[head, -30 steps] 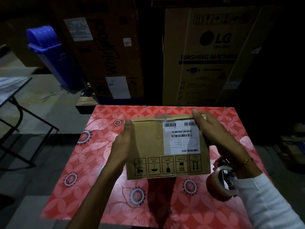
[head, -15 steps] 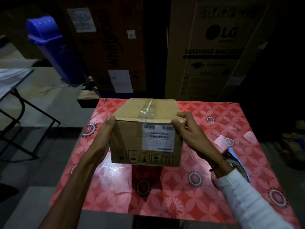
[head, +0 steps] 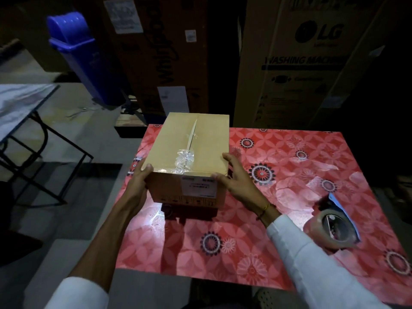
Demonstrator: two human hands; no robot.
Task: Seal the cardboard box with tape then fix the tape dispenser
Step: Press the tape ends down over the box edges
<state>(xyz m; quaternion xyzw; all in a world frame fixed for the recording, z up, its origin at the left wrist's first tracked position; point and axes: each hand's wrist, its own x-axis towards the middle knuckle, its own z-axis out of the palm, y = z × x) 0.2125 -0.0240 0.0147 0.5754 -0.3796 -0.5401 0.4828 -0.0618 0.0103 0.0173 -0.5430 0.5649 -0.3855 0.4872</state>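
The cardboard box (head: 191, 152) is set on the red floral table (head: 289, 166), at the table's far left corner, its far end overhanging the table's far edge. It is gripped at its near end from both sides. The left hand (head: 139, 181) is pressed flat on the box's left wall, thumb hooked over the top near corner. The right hand (head: 236, 181) is clamped on the box's near right corner, thumb on the label face, fingers spread wide along the right wall.

The top flaps are closed; the centre seam is seen slightly gapped at the far half. A crumpled strip of clear tape (head: 184, 160) is stuck over the near part of the seam and folded over the near top edge. A white shipping label (head: 199, 188) is seen on the box's near face.

The tape dispenser (head: 335, 226), loaded with a clear roll, is lying on the table well to the right of the box, nearer the camera, untouched by either hand.

Behind the box: a blue bin (head: 84, 56) to the left and a large LG washing-machine carton (head: 301, 61) to the right.
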